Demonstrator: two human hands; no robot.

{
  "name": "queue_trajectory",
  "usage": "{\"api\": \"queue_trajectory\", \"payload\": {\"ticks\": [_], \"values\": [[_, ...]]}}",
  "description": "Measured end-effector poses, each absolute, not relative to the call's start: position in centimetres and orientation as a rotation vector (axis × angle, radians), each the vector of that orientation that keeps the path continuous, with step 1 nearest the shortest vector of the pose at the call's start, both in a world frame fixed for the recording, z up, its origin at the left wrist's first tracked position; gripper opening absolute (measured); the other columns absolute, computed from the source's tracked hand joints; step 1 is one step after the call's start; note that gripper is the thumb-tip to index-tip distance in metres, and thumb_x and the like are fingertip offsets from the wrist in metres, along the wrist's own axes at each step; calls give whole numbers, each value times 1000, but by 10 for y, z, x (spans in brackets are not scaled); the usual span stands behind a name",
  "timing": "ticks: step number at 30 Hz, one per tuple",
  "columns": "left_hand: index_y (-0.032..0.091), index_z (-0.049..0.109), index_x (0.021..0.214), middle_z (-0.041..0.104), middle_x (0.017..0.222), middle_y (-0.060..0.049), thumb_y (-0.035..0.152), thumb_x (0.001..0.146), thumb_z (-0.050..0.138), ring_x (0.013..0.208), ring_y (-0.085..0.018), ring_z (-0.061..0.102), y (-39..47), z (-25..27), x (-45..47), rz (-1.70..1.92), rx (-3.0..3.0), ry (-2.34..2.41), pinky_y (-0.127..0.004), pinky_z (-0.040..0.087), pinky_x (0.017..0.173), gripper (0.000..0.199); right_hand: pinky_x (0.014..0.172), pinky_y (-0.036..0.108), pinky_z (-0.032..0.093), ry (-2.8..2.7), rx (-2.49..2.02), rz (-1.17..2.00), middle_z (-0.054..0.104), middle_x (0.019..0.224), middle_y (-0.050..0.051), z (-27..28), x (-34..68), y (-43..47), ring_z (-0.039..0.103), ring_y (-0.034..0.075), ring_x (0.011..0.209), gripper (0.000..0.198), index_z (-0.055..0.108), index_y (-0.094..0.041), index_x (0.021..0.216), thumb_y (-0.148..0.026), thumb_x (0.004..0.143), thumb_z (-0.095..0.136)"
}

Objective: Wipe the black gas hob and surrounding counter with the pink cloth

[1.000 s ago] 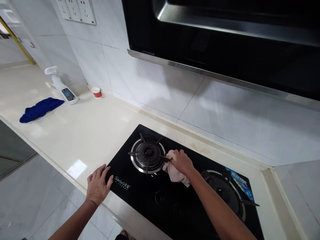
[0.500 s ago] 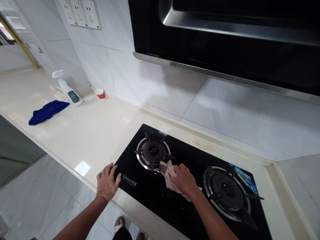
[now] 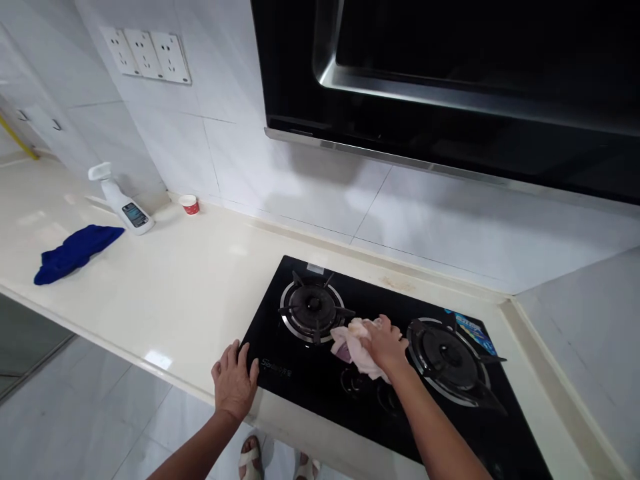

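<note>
Cloth (image 3: 364, 359): pale pink, crumpled, lying between both burners (image 3: 313, 304) of the stove (image 3: 317, 380). Stove: black, glossy, set in the counter (image 3: 195, 287).

Faint lettering (image 3: 277, 367), seemingly "Sianba", marks the gas hob (image 3: 320, 377); characters on the blue sticker (image 3: 473, 331) and spray bottle (image 3: 116, 198) label (image 3: 135, 215) are illegible.

cloth (image 3: 356, 348) on stove (image 3: 305, 381) between left burner (image 3: 313, 307) and right burner (image 3: 446, 353), bottle (image 3: 120, 202) far left
</note>
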State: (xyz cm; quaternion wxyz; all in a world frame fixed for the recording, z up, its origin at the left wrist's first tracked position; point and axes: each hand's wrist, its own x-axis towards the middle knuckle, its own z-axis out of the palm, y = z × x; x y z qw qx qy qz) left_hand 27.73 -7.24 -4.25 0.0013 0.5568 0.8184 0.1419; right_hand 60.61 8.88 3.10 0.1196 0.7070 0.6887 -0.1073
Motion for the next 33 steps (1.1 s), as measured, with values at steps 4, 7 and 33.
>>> {"api": "queue_trajectory", "payload": {"ticks": [4, 7, 33], "values": [[18, 57, 138, 50, 152, -15, 40, 100, 39, 141, -32, 41, -72, -45, 277, 450, 1725, 2532, -54, 35, 110, 48, 103, 60, 35, 2001, 2022, -379, 33, 158, 10, 32, 573, 71, 32, 41, 142, 50, 52, -38, 142, -36, 93, 49], [19, 57, 139, 49, 153, -15, 40, 100, 40, 141, -32, 40, -71, -47, 276, 474, 1690, 2512, -55, 33, 112, 48, 112, 62, 22, 2174, 1825, -407, 29, 161, 12, 26, 538, 37, 17, 44, 149, 64, 51, -31, 143, -38, 81, 64], [17, 57, 139, 51, 151, -15, 40, 100, 40, 140, -32, 41, -71, -48, 273, 488, 1777, 2514, -52, 33, 112, 48, 88, 38, 52, 2230, 3219, -811, 64, 119, 12, 79, 647, 47, 62, 26, 104, 67, 44, -20, 135, -54, 80, 62]]}}
